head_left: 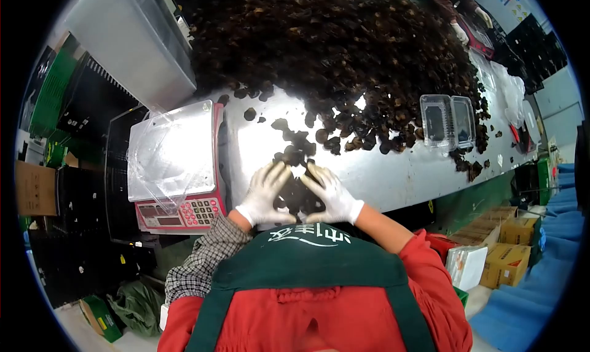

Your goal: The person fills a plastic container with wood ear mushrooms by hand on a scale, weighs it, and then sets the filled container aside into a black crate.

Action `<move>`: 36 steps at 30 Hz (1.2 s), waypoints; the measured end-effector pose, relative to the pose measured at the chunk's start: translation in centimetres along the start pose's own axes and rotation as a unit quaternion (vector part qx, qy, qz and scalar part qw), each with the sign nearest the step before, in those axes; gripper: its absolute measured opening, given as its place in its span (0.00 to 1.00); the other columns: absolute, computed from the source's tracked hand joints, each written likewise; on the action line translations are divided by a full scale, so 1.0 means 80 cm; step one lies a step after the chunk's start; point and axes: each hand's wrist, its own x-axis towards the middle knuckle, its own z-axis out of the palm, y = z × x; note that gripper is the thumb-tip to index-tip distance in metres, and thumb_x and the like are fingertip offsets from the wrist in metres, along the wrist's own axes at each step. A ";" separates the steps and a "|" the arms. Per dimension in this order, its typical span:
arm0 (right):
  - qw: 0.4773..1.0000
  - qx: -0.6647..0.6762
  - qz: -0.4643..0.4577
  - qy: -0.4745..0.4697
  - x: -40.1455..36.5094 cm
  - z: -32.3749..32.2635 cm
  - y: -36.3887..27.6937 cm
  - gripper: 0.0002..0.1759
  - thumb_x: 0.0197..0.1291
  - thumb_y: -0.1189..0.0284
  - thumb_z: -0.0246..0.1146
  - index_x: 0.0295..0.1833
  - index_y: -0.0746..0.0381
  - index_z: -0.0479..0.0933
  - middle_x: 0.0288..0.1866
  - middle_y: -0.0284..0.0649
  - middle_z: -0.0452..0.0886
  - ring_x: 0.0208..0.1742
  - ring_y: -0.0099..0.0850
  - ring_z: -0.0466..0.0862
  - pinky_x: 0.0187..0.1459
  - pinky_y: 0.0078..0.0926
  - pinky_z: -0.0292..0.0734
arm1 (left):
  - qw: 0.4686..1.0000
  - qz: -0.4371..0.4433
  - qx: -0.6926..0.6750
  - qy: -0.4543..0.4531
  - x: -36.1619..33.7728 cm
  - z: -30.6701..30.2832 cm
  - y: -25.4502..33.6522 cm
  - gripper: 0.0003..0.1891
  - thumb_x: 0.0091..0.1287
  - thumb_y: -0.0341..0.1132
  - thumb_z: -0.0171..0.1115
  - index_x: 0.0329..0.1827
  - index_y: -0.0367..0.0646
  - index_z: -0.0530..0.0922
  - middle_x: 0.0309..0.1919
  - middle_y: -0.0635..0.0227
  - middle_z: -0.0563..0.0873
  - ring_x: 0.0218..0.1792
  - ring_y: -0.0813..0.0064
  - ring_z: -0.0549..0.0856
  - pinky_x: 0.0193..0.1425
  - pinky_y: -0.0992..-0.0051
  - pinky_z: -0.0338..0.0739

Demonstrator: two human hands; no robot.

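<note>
My left hand [267,195] and my right hand [332,196], both in white gloves, rest at the table's near edge with fingers stretched out. Between them lies a small heap of dark wood ear mushrooms [299,195], which my palms and fingers flank on both sides. Neither hand is closed round a piece. A few more wood ears [297,144] lie just beyond my fingertips. Farther back, a large pile of wood ears [332,45] covers much of the metal table [258,131].
At left, a red-rimmed digital scale [175,161] has clear plastic on its pan. A tall grey bin [126,39] stands behind it. An open clear clamshell box [447,122] lies at right. A co-worker's gloved hand [460,34] is near another red scale [478,39] at far right.
</note>
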 end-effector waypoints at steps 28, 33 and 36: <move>0.963 0.213 -0.010 0.164 0.291 -0.099 -0.098 0.29 0.46 0.72 0.67 0.58 0.62 0.73 0.48 0.49 0.77 0.51 0.46 0.78 0.56 0.35 0.75 | 0.855 -0.188 -0.326 0.356 0.043 -0.224 -0.002 0.27 0.57 0.21 0.59 0.62 0.43 0.72 0.43 0.66 0.84 0.29 0.78 0.83 0.12 0.80 0.75; 0.972 0.201 -0.055 0.111 0.372 -0.027 -0.186 0.31 0.47 0.69 0.68 0.60 0.62 0.72 0.52 0.52 0.75 0.55 0.49 0.77 0.57 0.35 0.75 | 0.841 -0.261 -0.290 0.375 -0.072 -0.266 -0.053 0.22 0.60 0.23 0.63 0.59 0.37 0.74 0.46 0.63 0.85 0.38 0.78 0.85 0.42 0.79 0.79; 0.968 0.228 -0.083 0.055 0.382 0.018 -0.190 0.31 0.47 0.66 0.67 0.59 0.63 0.71 0.56 0.55 0.74 0.57 0.52 0.76 0.59 0.38 0.73 | 0.834 -0.263 -0.260 0.409 -0.109 -0.232 -0.096 0.23 0.56 0.23 0.64 0.57 0.37 0.75 0.44 0.63 0.85 0.44 0.76 0.83 0.48 0.78 0.78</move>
